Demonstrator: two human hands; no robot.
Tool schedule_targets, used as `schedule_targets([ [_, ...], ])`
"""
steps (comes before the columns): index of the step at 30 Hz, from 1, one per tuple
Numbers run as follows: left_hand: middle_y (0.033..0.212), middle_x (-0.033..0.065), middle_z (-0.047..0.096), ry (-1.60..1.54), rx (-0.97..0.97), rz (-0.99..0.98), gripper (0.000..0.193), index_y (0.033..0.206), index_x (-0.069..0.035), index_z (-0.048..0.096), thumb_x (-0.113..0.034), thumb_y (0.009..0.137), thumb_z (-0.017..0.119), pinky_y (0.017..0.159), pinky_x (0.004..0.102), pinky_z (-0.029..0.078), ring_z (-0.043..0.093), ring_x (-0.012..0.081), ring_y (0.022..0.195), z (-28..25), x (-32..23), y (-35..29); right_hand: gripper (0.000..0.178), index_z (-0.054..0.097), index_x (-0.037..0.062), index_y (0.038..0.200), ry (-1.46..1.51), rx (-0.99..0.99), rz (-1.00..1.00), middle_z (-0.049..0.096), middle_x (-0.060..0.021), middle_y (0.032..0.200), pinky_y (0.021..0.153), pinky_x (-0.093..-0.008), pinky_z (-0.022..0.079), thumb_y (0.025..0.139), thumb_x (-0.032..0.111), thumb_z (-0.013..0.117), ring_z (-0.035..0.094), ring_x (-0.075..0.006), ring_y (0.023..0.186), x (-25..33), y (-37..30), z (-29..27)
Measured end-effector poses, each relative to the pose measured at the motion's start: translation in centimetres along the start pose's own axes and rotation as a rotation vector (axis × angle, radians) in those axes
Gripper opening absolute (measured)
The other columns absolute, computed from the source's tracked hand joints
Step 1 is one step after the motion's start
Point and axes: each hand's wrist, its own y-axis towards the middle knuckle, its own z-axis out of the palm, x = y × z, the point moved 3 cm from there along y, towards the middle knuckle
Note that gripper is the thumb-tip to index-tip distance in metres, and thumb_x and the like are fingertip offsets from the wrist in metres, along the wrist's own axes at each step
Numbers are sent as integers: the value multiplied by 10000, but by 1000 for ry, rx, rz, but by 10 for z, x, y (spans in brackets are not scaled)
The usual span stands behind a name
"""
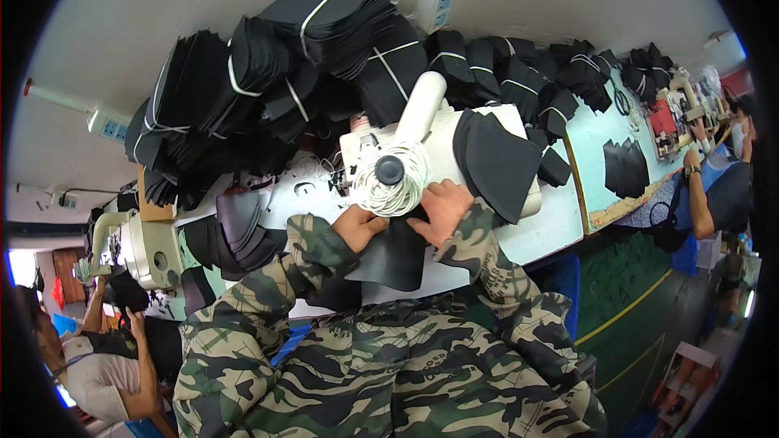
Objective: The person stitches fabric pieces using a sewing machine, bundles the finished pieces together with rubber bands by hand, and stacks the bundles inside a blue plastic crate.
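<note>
A dark, smooth, curved panel (392,253) hangs toward me over the front edge of the white work table. My left hand (359,228) closes on its upper left edge, thumb on top. The upper right edge is gripped by my right hand (443,211), its fingers bent. Just beyond both hands stands a cream sewing machine (420,109), with a coil of white cord (367,186) around its head. The cord and head hide the needle area and the panel's far edge. A stack of black curved panels (499,164) lies right of the machine arm.
Strapped bundles of black panels (324,28) pile up along the wall. More loose panels (235,231) lie at the left, near another sewing machine (154,251) and a seated person (105,365). Farther right, other people work beside a pale table (600,142).
</note>
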Motion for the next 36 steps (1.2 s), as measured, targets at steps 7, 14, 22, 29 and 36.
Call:
schedule_targets([
  [7, 825, 76, 625, -93, -26, -237, 285, 1165, -15, 517, -22, 882, 486, 561, 249, 469, 579, 118, 619, -4, -9, -1, 235, 629, 29, 901, 310, 95, 301, 634, -145, 749, 615, -374, 479, 748, 207, 650, 619, -309, 681, -8, -41, 10],
  [14, 537, 86, 556, -79, -25, -320, 187, 897, -39, 568, -175, 924, 443, 335, 292, 409, 533, 180, 381, -36, -17, -9, 221, 626, -12, 912, 816, 26, 301, 590, -130, 667, 617, -328, 460, 739, 123, 651, 570, -252, 608, -18, -68, -29],
  [22, 771, 127, 620, 1390, 235, -216, 298, 950, -111, 586, -354, 783, 626, 533, 425, 478, 626, 298, 647, -34, 86, -97, 223, 632, 40, 916, -82, -364, 140, 589, -105, 856, 671, -378, 453, 694, 32, 653, 546, -292, 757, -47, -52, -56],
  [29, 791, 98, 625, 1197, 128, -81, 255, 953, -93, 608, -265, 770, 652, 555, 412, 483, 619, 297, 652, -35, 91, -108, 289, 625, 58, 969, 663, 115, 154, 633, -100, 825, 624, -329, 505, 745, 224, 698, 635, -235, 697, 33, -69, 33],
  [36, 799, 228, 605, 471, 462, -120, 297, 1009, 20, 582, -241, 868, 563, 650, 376, 454, 591, 312, 700, -31, -24, -61, 201, 588, -38, 735, 1132, 364, 463, 602, -100, 607, 503, -241, 452, 823, 138, 629, 601, -111, 548, 39, -61, 69],
])
